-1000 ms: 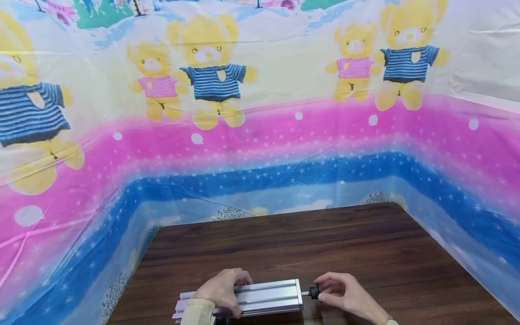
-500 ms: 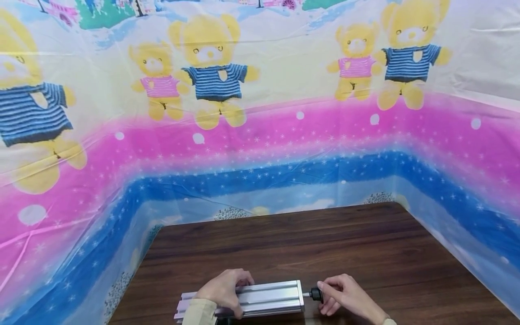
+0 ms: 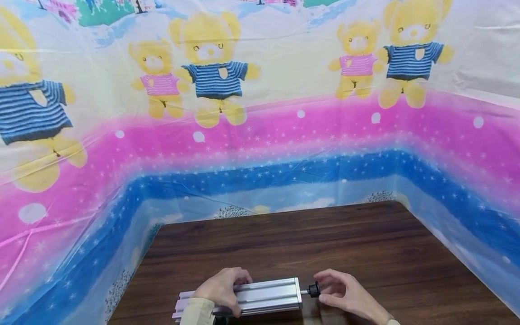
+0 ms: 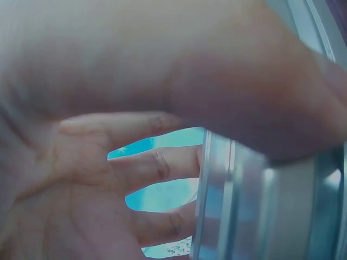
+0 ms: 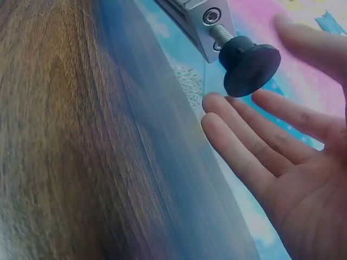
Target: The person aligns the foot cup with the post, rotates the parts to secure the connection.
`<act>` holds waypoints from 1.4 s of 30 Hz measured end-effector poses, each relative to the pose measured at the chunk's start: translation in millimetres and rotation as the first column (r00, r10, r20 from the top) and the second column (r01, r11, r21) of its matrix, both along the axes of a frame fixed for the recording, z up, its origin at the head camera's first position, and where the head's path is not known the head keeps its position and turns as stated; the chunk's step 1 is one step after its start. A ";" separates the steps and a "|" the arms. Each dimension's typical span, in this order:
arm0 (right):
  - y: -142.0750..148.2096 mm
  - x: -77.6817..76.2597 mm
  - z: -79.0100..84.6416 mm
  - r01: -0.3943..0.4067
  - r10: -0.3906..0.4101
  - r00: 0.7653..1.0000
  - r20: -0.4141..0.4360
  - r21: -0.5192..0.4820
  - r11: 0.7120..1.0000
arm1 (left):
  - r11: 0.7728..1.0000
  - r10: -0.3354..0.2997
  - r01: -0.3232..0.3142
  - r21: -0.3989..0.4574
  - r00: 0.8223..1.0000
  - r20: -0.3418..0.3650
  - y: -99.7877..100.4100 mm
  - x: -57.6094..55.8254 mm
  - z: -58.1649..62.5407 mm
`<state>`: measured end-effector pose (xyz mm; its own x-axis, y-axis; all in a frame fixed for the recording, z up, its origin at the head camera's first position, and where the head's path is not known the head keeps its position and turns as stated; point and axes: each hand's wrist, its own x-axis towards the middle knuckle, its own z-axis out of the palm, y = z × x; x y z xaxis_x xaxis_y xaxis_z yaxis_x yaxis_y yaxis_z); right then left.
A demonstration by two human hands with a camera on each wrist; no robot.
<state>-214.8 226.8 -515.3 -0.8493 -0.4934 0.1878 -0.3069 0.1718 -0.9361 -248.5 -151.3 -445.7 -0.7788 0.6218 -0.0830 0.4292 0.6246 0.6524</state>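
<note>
A silver aluminium profile [image 3: 268, 295] lies across the near part of the table, with slots along its length. Around its middle my left hand [image 3: 221, 289] grips it, thumb on the near side and fingers on the far side. From the end plate [image 5: 221, 27] at its right end a threaded stud [image 5: 220, 34] sticks out, bearing a black levelling foot [image 5: 252, 67]. My right hand [image 3: 345, 293] is right at that foot, fingers spread and nearly straight on either side of it. In the right wrist view the thumb stands apart from the foot, and the fingertips reach just under its disc.
The dark wood-grain table [image 3: 284, 239] stretches away behind the profile. A printed cloth [image 3: 268, 135] with bears, in pink and blue, hangs along the back and both sides. Something dark shows under the profile [image 3: 222, 320] near my left wrist.
Half a second ago my right fingers were closed up at the black foot with the thumb on top; now they have turned back and spread apart. My left hand and the profile stay about in place.
</note>
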 end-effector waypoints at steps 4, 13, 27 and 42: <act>0.1 -0.1 1.3 -0.025 0.025 1.000 0.008 -0.016 1.000 | 1.000 0.003 -0.003 -0.001 1.000 0.015 -0.6 -0.8 0.0; 0.0 -1.7 -1.5 -0.013 0.014 1.000 -0.014 0.036 0.999 | 1.000 -0.010 0.010 0.003 1.000 0.027 -1.4 -0.7 -3.4; -4.5 -1.7 -3.2 -0.011 0.006 0.996 0.084 0.053 0.999 | 1.000 -0.019 0.019 0.006 0.999 0.034 0.0 -1.9 -2.6; 1.6 0.4 -0.2 -0.049 0.049 0.996 0.078 -0.010 0.999 | 1.000 -0.019 0.018 0.007 1.000 0.023 -2.0 -1.2 -2.2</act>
<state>-214.4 228.3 -515.6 -0.8363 -0.5335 0.1263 -0.2407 0.1504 -0.9589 -249.7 -153.4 -447.9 -0.7650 0.6367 -0.0967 0.4253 0.6123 0.6665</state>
